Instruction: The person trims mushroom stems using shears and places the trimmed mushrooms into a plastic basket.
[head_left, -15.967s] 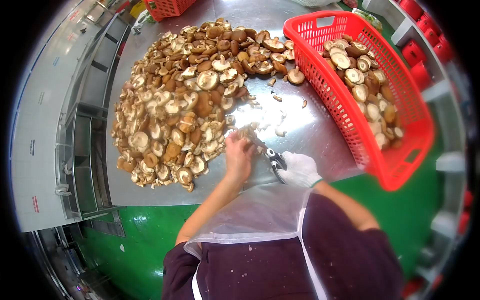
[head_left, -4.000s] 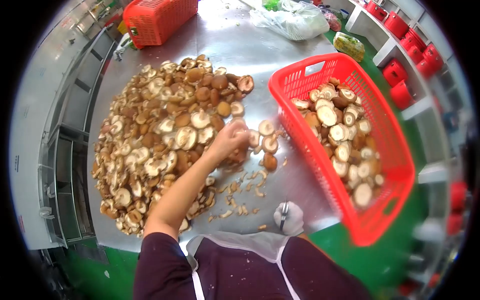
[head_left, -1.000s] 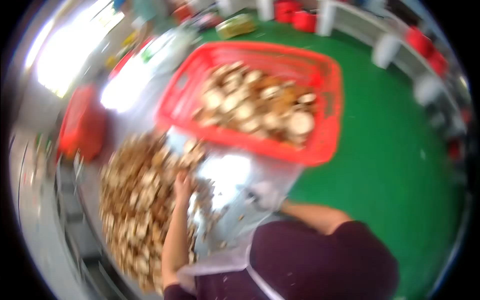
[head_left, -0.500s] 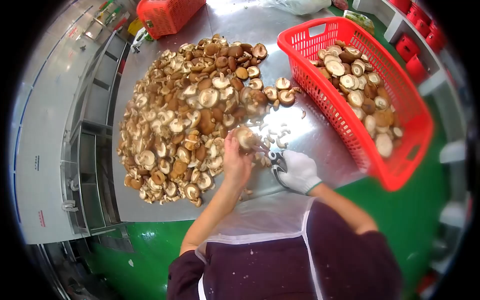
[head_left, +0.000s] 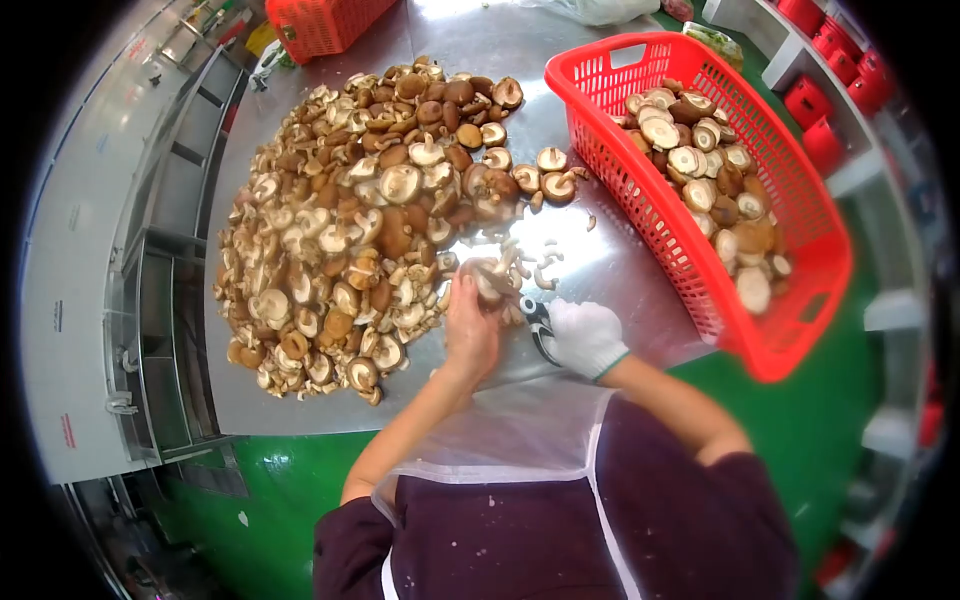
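My bare left hand [head_left: 470, 330] has its fingers closed around a mushroom [head_left: 488, 288] above the steel table, near the pile's right edge. In my right hand [head_left: 585, 338], which wears a white glove, are scissors [head_left: 538, 322] with dark handles; the blades reach toward the mushroom's stem. Whether the blades are apart or together I cannot make out. Several cut stems [head_left: 547, 270] lie on the table just beyond my hands. A big pile of brown mushrooms [head_left: 325, 235] spreads to the left, many with pale undersides up.
To the right stands a red slotted basket [head_left: 650, 200] holding trimmed mushroom caps [head_left: 700, 160]. Another red basket [head_left: 325, 25] is at the table's far left. A clear plastic bag [head_left: 600, 10] lies at the back. Steel shelving [head_left: 165, 350] borders the left side.
The mushroom has turned a little in my left hand, and the scissors are still close to its stem. The whole view has shifted slightly, so the pile and basket appear further left.
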